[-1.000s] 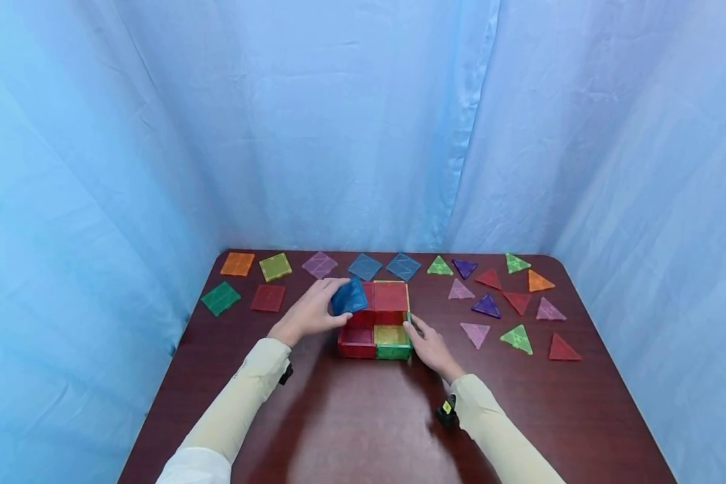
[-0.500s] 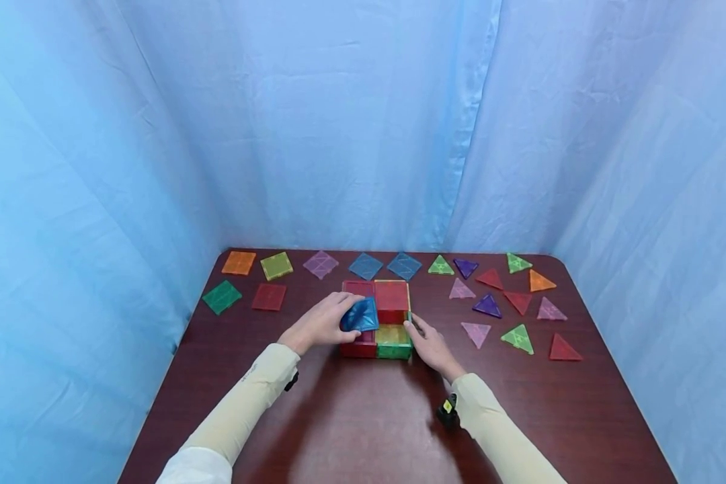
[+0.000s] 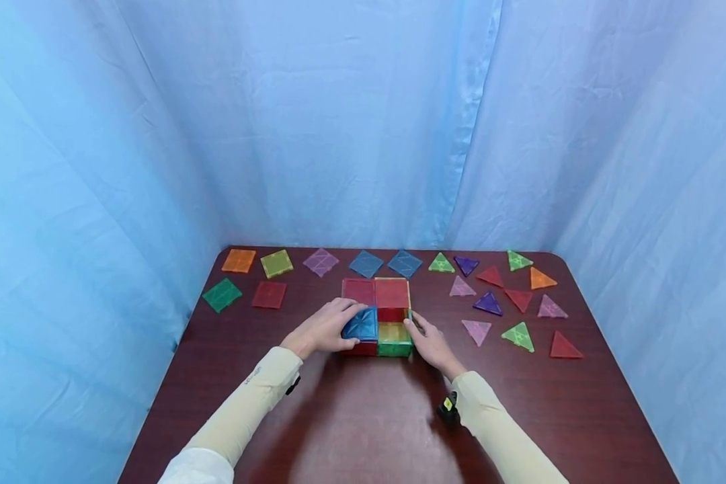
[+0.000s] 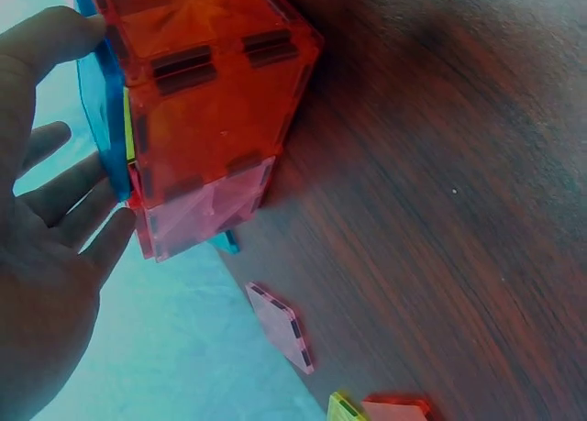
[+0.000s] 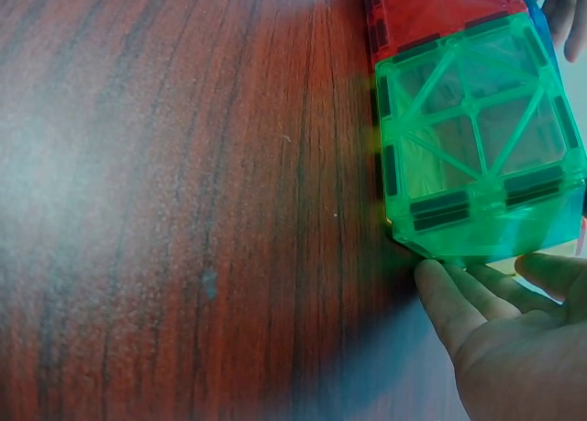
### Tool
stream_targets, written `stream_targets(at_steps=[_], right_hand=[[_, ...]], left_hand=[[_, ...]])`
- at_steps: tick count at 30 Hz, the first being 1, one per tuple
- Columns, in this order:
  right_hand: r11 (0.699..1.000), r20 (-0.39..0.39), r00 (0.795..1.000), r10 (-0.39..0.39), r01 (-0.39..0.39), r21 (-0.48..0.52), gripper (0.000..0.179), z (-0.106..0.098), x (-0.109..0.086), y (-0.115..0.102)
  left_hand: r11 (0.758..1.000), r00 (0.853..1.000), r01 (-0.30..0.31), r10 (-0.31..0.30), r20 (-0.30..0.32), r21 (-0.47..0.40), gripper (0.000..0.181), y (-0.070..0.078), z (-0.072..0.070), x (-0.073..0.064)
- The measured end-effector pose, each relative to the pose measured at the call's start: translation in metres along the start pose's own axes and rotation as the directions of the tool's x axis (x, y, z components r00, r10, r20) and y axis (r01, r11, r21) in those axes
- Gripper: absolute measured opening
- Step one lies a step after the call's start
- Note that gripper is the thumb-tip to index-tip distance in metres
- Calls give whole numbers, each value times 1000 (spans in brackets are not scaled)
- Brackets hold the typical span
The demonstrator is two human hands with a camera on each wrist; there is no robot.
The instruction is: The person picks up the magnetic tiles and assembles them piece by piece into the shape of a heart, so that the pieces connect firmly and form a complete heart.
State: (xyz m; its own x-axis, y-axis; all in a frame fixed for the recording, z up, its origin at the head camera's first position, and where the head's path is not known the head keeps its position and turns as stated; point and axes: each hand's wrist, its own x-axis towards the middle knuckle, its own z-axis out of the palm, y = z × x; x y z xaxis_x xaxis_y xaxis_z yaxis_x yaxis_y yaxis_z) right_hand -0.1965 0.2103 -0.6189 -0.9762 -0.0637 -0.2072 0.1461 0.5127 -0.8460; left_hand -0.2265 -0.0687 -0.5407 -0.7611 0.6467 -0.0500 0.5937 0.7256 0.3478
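Observation:
A box built of see-through magnetic tiles (image 3: 393, 348) stands mid-table. In the head view, red tiles cover its back half, and its front right cell is uncovered, with yellow showing inside. My left hand (image 3: 323, 326) holds a blue square magnetic tile (image 3: 360, 324) by its edges, thumb in front and fingers behind. That tile lies flat over the front left cell; in the left wrist view the blue tile (image 4: 103, 109) sits against the box's top edge. My right hand (image 3: 432, 345) rests on the box's right side, its fingers fairly straight against the green wall (image 5: 477, 118).
Loose square tiles lie at the back left, among them an orange tile (image 3: 238, 260), a green tile (image 3: 222, 295) and a red tile (image 3: 269, 294). Two blue tiles (image 3: 405, 263) lie behind the box. Several triangle tiles (image 3: 488, 303) are spread at the right. Blue curtains (image 3: 351, 134) surround the table.
My left hand has brought the blue tile right and toward me, lowering it from a tilt to flat over the front left cell. My right hand has stayed at the box's right side.

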Motion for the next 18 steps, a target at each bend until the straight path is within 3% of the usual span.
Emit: stream_targets(at_steps=[10,18], right_hand=[[1000,-7,1000,-1,1,-6,70,1,-1,-3],[1000,-9,1000,8,-8,7,72,1,2,0]], left_hand=[[999,1000,-18,19,-13,39,70,-5,4,-5],[1000,999,-24,24,-32,8,64,-8,7,-8]])
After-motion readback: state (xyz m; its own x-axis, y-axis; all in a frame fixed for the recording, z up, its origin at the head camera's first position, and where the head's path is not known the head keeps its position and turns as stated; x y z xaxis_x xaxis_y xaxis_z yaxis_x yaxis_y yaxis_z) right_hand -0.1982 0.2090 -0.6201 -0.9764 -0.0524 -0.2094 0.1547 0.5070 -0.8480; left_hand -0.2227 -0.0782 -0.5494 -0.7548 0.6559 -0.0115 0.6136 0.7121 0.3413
